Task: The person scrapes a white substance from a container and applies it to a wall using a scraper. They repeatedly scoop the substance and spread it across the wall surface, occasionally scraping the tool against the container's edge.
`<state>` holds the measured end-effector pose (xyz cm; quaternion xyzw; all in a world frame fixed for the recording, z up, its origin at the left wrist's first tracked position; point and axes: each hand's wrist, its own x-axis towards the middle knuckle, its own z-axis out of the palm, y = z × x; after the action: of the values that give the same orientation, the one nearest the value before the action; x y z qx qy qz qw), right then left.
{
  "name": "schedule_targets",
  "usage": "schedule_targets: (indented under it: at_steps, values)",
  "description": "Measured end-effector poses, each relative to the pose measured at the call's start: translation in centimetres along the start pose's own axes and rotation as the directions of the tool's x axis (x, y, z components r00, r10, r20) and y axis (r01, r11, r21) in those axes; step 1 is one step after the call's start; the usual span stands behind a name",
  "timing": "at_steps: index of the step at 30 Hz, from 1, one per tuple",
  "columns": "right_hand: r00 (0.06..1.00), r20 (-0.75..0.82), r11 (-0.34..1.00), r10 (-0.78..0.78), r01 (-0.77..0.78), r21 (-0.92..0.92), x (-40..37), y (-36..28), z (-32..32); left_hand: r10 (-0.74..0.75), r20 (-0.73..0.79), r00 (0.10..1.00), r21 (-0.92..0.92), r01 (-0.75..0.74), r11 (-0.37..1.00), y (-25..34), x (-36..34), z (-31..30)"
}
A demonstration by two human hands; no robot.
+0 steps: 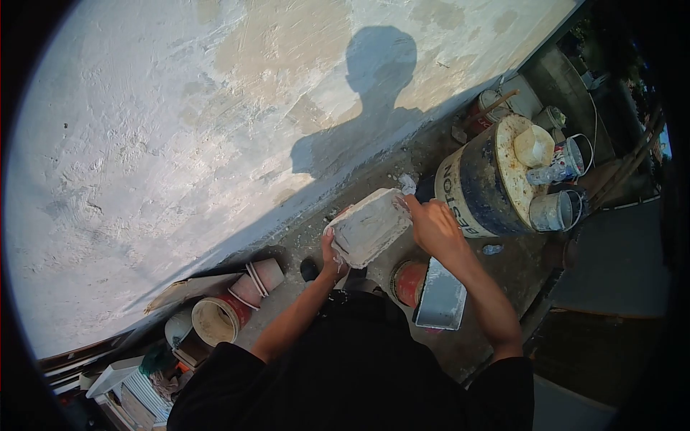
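A rectangular tray (368,228), coated in whitish plaster, is held tilted in front of my body. My left hand (331,253) is closed on its left end, with the thumb over the rim. At the opposite end, my right hand (435,224) is closed, fingertips curled right at the tray's edge; I cannot tell what is in them. A white lump (407,184) shows just beyond those fingers. White smears mark my left wrist.
A plaster-patched wall (165,136) rises ahead. A large drum (480,176) at right carries small buckets (550,211). Below my right forearm, a rectangular metal container (440,296) rests by a red bucket (408,281). More buckets (215,320) stand at left.
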<state>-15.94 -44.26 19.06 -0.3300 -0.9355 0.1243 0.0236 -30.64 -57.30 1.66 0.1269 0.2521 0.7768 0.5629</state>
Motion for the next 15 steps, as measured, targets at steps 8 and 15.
schedule_targets:
  at_steps: [8,15]
  values:
    - [0.988,0.019,0.939,0.151,-0.149,0.310,0.7,2.5,-0.3,-0.057,-0.035,0.998,-0.053,0.055,0.997,0.2,0.2,0.3]
    - [0.967,-0.011,0.833,0.255,-0.213,0.510,-1.0,4.3,1.1,-0.076,-0.058,0.995,-0.064,0.072,0.995,-0.9,0.2,-0.4]
